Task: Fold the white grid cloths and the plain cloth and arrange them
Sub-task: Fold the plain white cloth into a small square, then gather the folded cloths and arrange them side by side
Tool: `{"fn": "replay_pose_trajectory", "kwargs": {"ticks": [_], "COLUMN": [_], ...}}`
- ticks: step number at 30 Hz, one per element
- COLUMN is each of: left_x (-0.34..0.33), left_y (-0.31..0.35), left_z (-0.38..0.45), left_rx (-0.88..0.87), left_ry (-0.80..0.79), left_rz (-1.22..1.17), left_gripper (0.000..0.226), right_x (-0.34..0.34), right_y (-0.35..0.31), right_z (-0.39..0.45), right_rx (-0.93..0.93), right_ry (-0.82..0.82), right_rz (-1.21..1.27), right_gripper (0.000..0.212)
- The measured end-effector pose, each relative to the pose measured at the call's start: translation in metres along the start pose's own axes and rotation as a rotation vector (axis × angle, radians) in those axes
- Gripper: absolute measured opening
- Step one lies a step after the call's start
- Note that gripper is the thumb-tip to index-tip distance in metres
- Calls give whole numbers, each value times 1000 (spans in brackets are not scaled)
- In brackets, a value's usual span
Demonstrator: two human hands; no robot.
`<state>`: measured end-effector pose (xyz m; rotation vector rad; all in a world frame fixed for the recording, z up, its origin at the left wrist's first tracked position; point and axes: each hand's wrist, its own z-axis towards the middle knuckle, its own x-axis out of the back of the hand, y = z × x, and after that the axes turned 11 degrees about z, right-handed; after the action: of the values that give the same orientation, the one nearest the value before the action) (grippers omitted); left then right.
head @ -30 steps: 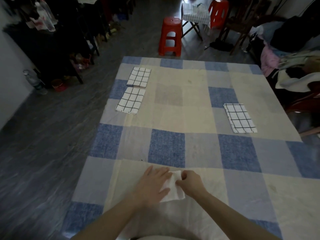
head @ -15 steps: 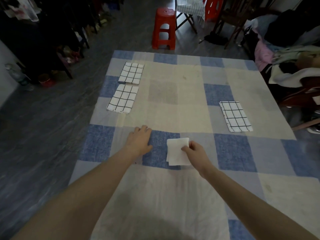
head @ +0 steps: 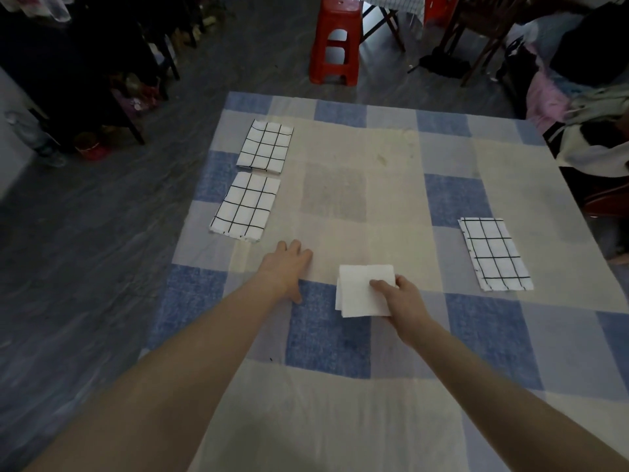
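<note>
Near the middle of the checked tablecloth (head: 340, 158), your right hand (head: 401, 298) pinches the folded plain cloth (head: 357, 291) at its right edge, thumb on top and fingers underneath. Your left hand (head: 289, 267) lies flat on the table just beside it, fingers relaxed, holding nothing. Expect the cloth to be light, soft and limp — its layers will likely splay if you lift by one corner (keep the pinch across all the layers, near the fold). Three grid cloths already lie folded: the far-left one (head: 265, 146), the nearer left one (head: 245, 206) and the right one (head: 493, 253).
</note>
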<state>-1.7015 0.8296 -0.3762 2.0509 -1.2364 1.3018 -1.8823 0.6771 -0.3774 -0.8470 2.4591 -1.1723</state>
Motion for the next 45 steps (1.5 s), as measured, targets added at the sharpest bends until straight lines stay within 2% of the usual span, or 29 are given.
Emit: {"fn": "replay_pose_trajectory", "kwargs": {"ticks": [4,10,15,17,19,22,24,26,28,33,39,42,45], "left_x": [-4,-16,-16,-17,-16,-15,-14,-14,-13,-13,-2,25,56], "left_y": [-3,-8,-6,-6,-6,-6,-5,-4,-2,-1,5,30,64], "left_z": [5,2,2,3,4,4,4,4,2,-3,-28,-49,-70], "left_rx": [-3,-23,-9,-9,-8,-6,-3,8,15,1,-91,-131,-203], "left_ry": [-1,47,37,33,37,43,46,46,40,51,147,229,299], "left_rz": [-71,-156,-167,-167,-158,-141,-139,-127,-120,-110,-7,-44,-43], "left_gripper": [99,98,97,98,98,97,99,102,104,99,71,44,30], "right_x": [-27,-98,-131,-131,-133,-136,-134,-131,-127,-111,-40,10,60], "right_y": [-26,-70,-64,-55,-49,-45,-42,-36,-31,-40,-47,-50,-50], "right_z": [30,76,104,110,111,109,106,101,95,69,6,-26,-59], "right_rx": [53,125,322,409,467,664,888,1006,934,712,657,575,540], "right_ry": [-15,-113,36,44,2,85,70,-59,-169,-300,-262,-231,-170], "right_rz": [25,152,-347,-437,-538,-900,-1106,-1260,-1304,-1270,-1182,-1154,-1156], "right_gripper": [32,33,39,41,52,71,61,36,23,45,46,41,37]}}
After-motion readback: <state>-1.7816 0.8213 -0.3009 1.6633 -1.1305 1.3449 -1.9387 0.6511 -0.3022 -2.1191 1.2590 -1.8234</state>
